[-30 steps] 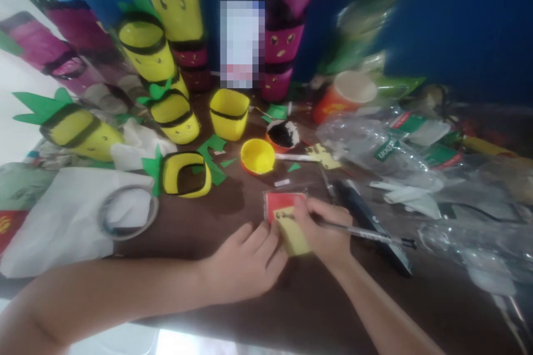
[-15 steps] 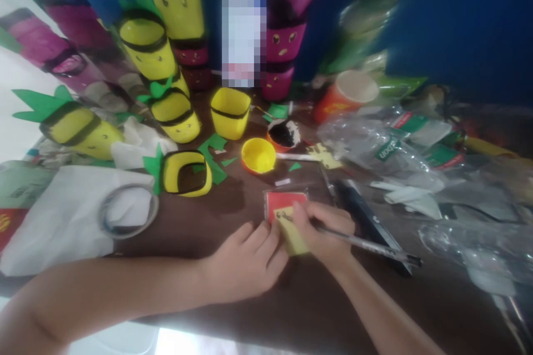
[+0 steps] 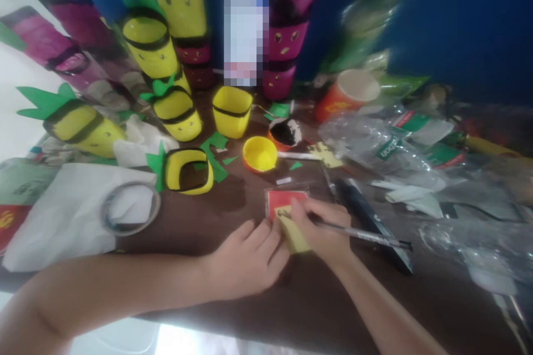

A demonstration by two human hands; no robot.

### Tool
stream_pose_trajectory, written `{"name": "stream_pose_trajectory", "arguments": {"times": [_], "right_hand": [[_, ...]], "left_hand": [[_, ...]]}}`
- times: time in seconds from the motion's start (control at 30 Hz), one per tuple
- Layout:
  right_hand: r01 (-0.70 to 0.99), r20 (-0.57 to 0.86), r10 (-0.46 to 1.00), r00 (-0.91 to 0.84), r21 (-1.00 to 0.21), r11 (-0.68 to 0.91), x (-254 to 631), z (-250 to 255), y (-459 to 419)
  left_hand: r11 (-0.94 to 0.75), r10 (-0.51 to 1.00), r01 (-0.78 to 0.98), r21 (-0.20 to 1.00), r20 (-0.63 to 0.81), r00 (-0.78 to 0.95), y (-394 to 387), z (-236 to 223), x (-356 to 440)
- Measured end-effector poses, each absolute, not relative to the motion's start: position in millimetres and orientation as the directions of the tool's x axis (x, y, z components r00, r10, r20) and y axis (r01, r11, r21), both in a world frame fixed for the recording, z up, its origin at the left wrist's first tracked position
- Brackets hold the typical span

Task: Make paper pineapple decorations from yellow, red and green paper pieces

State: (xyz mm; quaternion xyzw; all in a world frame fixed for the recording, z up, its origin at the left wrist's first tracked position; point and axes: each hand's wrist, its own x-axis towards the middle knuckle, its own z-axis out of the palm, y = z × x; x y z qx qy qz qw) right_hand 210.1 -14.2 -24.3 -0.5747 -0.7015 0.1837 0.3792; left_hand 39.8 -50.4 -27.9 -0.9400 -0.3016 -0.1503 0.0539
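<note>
A strip of pale yellow paper lies partly over a red card in a clear sleeve on the dark table. My left hand rests at the strip's left edge, its curled fingers holding the paper down. Pinched in my right hand is a pen, its tip hidden behind the fingers and its back end pointing right. Small dark curved marks show on the upper end of the strip. A black-handled cutter lies just right of my right hand, partly under the pen.
Beyond my hands stand an orange cup with yellow paint, a small pot of black paint and yellow pineapple-like cups. A roll of tape lies left on white paper. Clear plastic bottles crowd the right.
The pen's back end has swung slightly left and up, and my right hand has shifted a little. My left hand stays on the paper. The whole view has moved slightly.
</note>
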Motion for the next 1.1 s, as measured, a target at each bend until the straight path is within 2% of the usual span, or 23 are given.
{"name": "stream_pose_trajectory", "arguments": {"times": [0.63,0.83,0.97,1.1], "right_hand": [[0.670,0.343,0.937,-0.066,-0.681,0.296,213,-32,-12],[0.708,0.375,0.925,0.067,-0.671,0.221,211,-24,-14],[0.711,0.351,0.935,0.054,-0.671,0.211,209,-20,-14],[0.657,0.378,0.920,0.100,-0.720,0.224,209,-20,-16]], "left_hand": [[-0.820,0.539,0.572,-0.006,0.327,0.776,-50,-27,39],[-0.817,0.544,0.577,-0.009,0.319,0.776,-50,-26,39],[-0.820,0.541,0.572,-0.004,0.319,0.778,-50,-26,39],[-0.823,0.543,0.568,0.004,0.303,0.783,-50,-26,39]]}}
